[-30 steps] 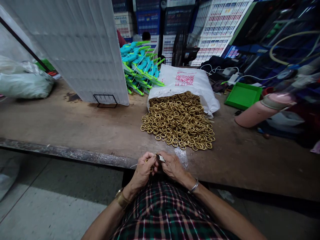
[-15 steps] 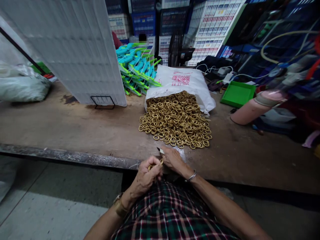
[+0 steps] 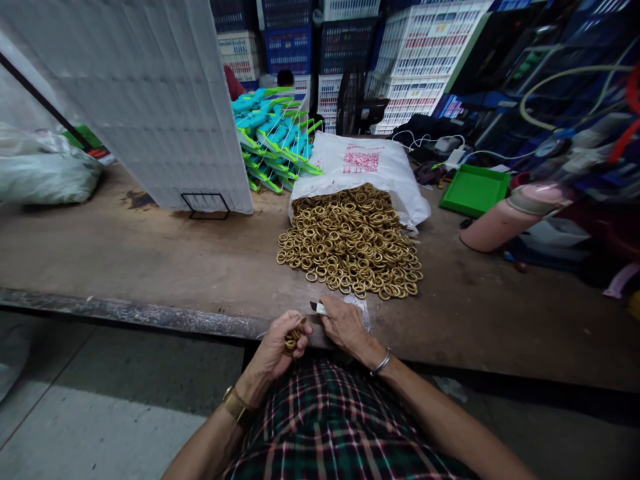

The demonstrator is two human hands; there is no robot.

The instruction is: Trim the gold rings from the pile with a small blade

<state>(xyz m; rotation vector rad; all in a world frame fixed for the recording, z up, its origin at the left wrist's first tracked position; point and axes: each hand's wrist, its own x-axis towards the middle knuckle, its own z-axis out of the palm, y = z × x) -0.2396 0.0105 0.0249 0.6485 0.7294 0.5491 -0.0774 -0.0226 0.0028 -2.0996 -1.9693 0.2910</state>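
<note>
The fingers of the left hand [image 3: 280, 341] are curled around a few gold-coloured rings [image 3: 291, 341], some showing in the half-turned palm; how many is hidden. The fingers of the right hand [image 3: 347, 325] close narrowly on a small knife [image 3: 319, 308], its dark tip pointing toward the left hand without touching it. Both hands are at the near edge of the bench [image 3: 140, 267].

A second ago the hands met at the blade; now the left has drawn aside and turned so its rings show, leaving a gap. In my judgement, the blade is clear of the rings, a pause between cuts or trims.

Just beyond the right hand lies a large heap of rings [image 3: 350, 247], spilling toward the bench's near edge from the mouth of a white bag [image 3: 395, 167]. The bag carries a red square code with red characters around it, too small to read.

To the left of the bag sit blue-and-green plastic pieces [image 3: 280, 127], then a tall white panel [image 3: 150, 100]. On the bag's right are a green tray [image 3: 475, 189] and a pink bottle [image 3: 500, 223], tilted. Behind the bench, stacked crates [image 3: 435, 40] bear small labels I cannot make out.
</note>
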